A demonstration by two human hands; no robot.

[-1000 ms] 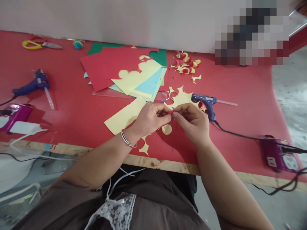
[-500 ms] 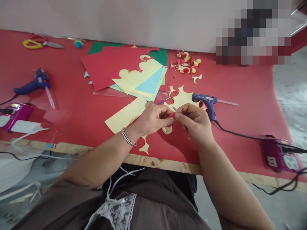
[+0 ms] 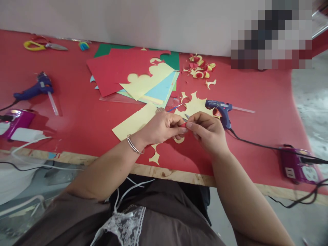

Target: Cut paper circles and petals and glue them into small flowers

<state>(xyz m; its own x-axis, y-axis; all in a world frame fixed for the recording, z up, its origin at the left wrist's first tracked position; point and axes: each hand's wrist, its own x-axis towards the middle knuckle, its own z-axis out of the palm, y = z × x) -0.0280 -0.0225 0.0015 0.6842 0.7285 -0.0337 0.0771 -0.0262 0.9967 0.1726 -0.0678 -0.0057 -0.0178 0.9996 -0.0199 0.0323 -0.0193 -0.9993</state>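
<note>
My left hand [image 3: 160,128] and my right hand [image 3: 208,131] meet above the red table [image 3: 77,119], and both pinch a small red paper piece [image 3: 183,124] between their fingertips. A silver bracelet [image 3: 132,145] circles my left wrist. Under the hands lie a yellow paper sheet [image 3: 133,122], a small yellow paper circle [image 3: 179,139] and a spiky yellow offcut [image 3: 195,104]. A blue glue gun [image 3: 220,110] rests just beyond my right hand.
A stack of red, yellow, blue and green paper [image 3: 138,77] lies further back, with paper scraps [image 3: 200,70] to its right. At the left are a second glue gun [image 3: 34,89], yellow-handled scissors [image 3: 38,45] and a purple power strip [image 3: 12,119]; another purple power strip [image 3: 298,165] sits at the right.
Both hands have stayed together on the small red piece, shifting slightly nearer to me as the fingers work it. Nothing else on the table has moved.
</note>
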